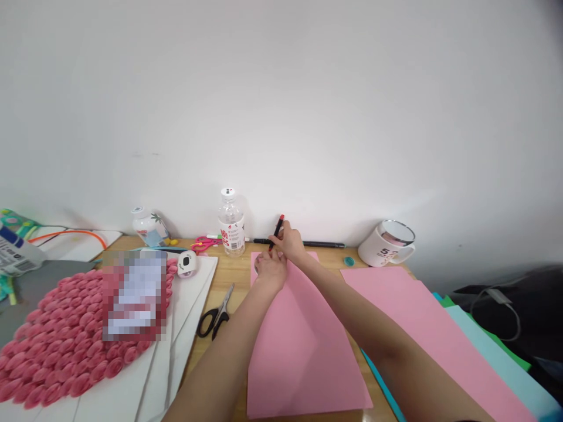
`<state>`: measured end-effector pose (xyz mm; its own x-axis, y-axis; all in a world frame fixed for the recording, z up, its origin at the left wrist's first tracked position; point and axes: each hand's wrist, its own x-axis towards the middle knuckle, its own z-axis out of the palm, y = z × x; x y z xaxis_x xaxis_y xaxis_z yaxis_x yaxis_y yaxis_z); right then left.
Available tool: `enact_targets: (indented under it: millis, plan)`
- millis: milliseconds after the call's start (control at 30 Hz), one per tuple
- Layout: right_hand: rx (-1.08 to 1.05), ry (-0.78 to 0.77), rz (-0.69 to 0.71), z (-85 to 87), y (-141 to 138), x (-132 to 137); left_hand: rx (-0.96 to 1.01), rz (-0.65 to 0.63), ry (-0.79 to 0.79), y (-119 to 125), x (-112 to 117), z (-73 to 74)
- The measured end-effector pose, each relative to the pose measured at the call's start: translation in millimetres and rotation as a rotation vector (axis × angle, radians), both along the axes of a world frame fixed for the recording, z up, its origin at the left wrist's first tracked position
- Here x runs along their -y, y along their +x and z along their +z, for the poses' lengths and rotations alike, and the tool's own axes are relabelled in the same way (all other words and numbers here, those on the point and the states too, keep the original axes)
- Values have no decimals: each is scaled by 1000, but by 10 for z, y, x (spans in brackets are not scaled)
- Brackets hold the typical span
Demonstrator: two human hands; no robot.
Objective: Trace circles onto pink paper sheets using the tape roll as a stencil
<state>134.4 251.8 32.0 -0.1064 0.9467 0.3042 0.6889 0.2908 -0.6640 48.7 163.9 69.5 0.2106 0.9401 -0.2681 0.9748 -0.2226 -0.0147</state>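
Note:
A pink sheet of paper (303, 340) lies on the wooden table in front of me. My right hand (290, 241) is closed around a black marker with a red cap (277, 230), its tip down at the sheet's far left corner. My left hand (270, 271) rests on that same corner with fingers curled, pressing on a small round object (256, 265) that is mostly hidden under it. The two hands touch each other.
Black scissors (215, 316) lie left of the sheet. A clear bottle (231, 223), pink scissors (204, 243) and a white mug (387, 243) stand along the wall. More pink, teal and green sheets (440, 334) lie right. A pink rosette panel (57, 346) on white boards lies left.

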Motion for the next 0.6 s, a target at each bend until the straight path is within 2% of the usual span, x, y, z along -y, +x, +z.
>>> enact_targets:
  millis: [300, 433, 600]
  plan:
    - [-162, -60, -288, -38, 223, 248, -5, -62, 31, -41, 16, 56]
    - [-279, -129, -345, -46, 287, 379, -15, -83, 44, -62, 10, 50]
    - [-450, -159, -400, -137, 333, 497, -19, -124, 68, -111, -6, 20]
